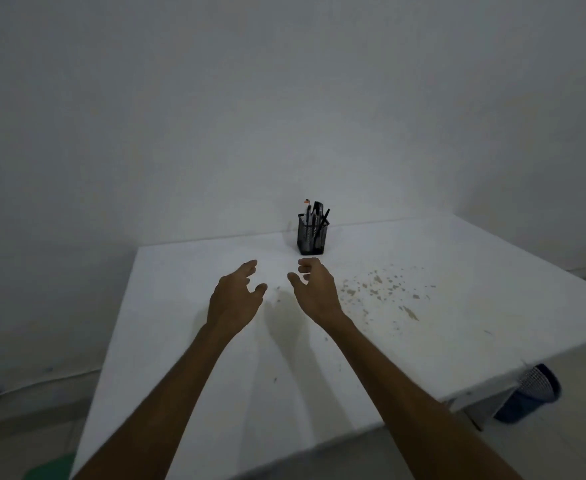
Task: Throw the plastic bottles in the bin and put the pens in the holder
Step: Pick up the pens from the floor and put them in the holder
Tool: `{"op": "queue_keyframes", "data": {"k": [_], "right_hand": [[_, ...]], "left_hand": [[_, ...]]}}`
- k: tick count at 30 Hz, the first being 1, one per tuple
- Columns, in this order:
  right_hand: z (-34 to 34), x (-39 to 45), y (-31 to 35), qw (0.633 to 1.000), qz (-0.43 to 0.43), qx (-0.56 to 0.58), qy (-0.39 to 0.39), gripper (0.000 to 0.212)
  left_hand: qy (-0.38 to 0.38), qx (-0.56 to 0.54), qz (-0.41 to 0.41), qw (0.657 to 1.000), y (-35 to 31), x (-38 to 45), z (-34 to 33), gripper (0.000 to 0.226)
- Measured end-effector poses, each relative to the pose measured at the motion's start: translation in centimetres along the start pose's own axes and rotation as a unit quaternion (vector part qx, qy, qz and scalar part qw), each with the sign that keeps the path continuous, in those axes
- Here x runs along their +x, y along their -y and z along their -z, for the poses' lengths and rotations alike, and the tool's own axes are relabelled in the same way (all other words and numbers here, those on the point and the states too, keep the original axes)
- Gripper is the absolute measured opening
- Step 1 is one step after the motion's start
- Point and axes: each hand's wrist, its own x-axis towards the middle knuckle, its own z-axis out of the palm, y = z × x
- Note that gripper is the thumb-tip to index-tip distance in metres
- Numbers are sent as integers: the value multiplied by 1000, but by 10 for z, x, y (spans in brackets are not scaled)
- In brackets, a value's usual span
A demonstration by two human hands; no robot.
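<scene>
Both bare arms reach from the bottom of the frame toward its centre over a white worktop [187, 341]. The left hand [234, 299] and the right hand [316, 289] hover side by side, near each other but apart, fingers loosely spread and holding nothing. Just above them in the frame, near the worktop's far edge by the wall, stands a black mesh holder [310, 239] with several dark pens [316, 213] upright or leaning inside it. Brownish specks [378, 289] mark the worktop right of the hands. At the lower right, a dark mesh bin [530, 393] shows partly below the worktop's edge.
</scene>
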Motion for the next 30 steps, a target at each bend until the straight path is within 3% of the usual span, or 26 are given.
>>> {"op": "queue_keyframes", "data": {"k": [17,30], "right_hand": [[-114,-244,87,979,102,-6,174,47],[-221,-324,131,938,154,19,309,44]], "left_hand": [[-40,124,71,989,95,-248,173,65],[-55,135,187,972,219,-327,243,66]]}}
